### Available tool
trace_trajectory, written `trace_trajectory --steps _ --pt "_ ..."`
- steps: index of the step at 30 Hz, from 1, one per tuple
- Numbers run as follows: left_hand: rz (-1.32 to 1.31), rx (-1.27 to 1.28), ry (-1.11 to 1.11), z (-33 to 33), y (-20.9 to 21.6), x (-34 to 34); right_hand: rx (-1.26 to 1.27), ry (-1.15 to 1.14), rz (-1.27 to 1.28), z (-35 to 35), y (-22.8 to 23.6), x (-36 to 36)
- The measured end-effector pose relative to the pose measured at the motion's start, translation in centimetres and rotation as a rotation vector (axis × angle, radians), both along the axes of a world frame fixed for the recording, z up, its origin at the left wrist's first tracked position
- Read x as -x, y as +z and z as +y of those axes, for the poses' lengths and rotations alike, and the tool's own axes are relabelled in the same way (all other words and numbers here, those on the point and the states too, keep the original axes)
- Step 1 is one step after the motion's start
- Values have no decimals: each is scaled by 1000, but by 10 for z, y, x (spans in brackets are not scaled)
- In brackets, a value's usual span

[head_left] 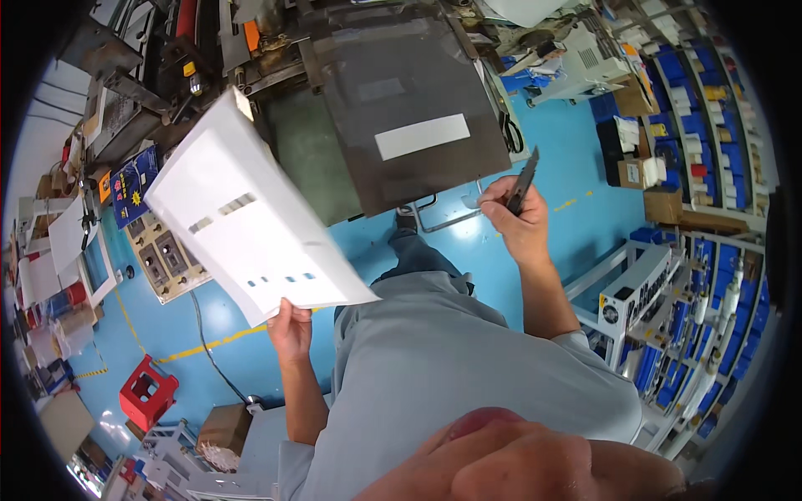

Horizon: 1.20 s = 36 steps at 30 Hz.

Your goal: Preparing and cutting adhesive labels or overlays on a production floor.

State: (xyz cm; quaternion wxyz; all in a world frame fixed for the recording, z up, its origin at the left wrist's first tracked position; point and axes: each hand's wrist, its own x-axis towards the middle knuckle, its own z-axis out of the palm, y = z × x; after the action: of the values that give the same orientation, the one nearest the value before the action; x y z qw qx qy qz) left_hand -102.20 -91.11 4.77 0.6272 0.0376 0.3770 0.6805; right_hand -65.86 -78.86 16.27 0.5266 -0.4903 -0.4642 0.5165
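My left hand (290, 332) pinches the lower edge of a large white sheet (242, 179). The sheet is tilted up in the air, with a row of small slots near its lower edge and a few larger openings higher up. In my right hand (524, 231) is a black utility knife (524, 185), its blade pointing up and away from me. A small pale scrap shows by the thumb and fingertips of that hand; whether they hold it I cannot make out. Beyond both hands lies a dark brown board (401, 92) with a white strip (423, 136) on it.
Machine parts stand at the far left, with a control panel (164, 257) below them. On the blue floor are a red stool (149, 392), a cable and yellow lines. Shelves with blue bins (681, 92) line the right side, near a white metal frame (639, 292).
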Motion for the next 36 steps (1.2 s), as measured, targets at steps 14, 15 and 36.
trace_trajectory --steps 14,15,36 --pt "529 308 134 102 66 -177 171 191 146 115 -42 -149" --pt "555 296 144 105 65 -179 178 199 150 118 -44 -151" --pt "1490 -472 -408 148 78 -247 119 73 35 113 -47 -158"
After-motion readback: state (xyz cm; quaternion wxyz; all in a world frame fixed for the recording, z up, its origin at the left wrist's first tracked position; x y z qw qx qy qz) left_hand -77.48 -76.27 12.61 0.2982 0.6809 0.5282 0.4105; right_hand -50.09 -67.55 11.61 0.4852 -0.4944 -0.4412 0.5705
